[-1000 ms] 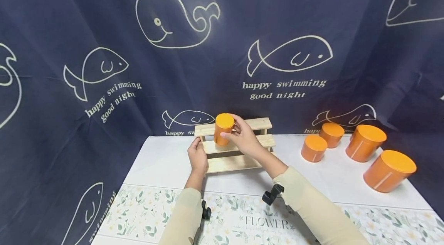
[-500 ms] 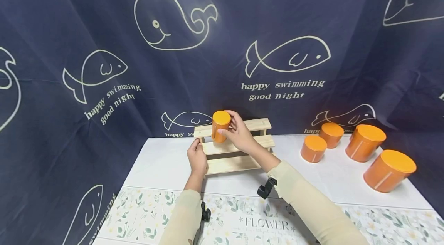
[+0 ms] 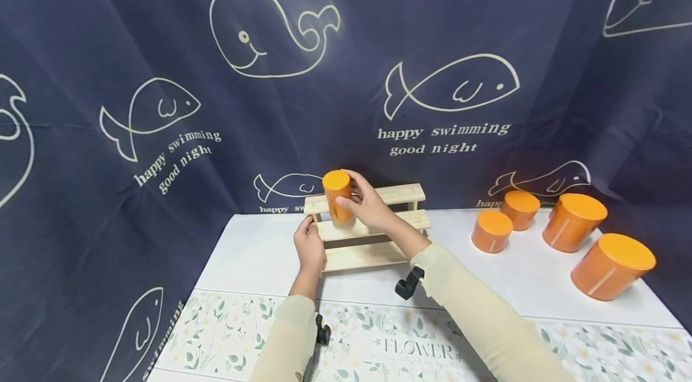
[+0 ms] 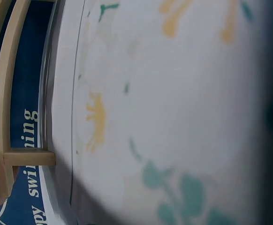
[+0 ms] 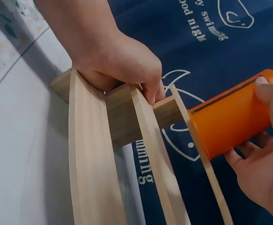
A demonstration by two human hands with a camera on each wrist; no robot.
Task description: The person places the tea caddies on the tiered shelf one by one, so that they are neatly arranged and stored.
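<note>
A small three-tier wooden rack point(image 3: 373, 254) stands on the table by the back cloth. My left hand point(image 3: 310, 247) holds the rack's left end, its fingers curled round the side frame in the right wrist view. My right hand point(image 3: 370, 206) grips a tall orange canister point(image 3: 336, 193), thumb on the near side and fingers behind. In the right wrist view the canister's base point(image 5: 200, 136) is at the top board point(image 5: 204, 154), near its left end; whether it rests there I cannot tell. The left wrist view catches only the rack's frame point(image 4: 4, 93) and a sliver of hand.
To the right stand two small orange canisters point(image 3: 492, 230), point(image 3: 520, 210) and two larger ones, a back one point(image 3: 574, 223) and a front one point(image 3: 613, 266). Behind everything hangs a dark blue cloth point(image 3: 346, 124) with fish prints. A flowered strip point(image 3: 232, 322) runs along the table's front.
My right hand has carried the canister leftward and slightly up, toward the left end of the rack's top board. The left hand keeps its hold on the rack.
</note>
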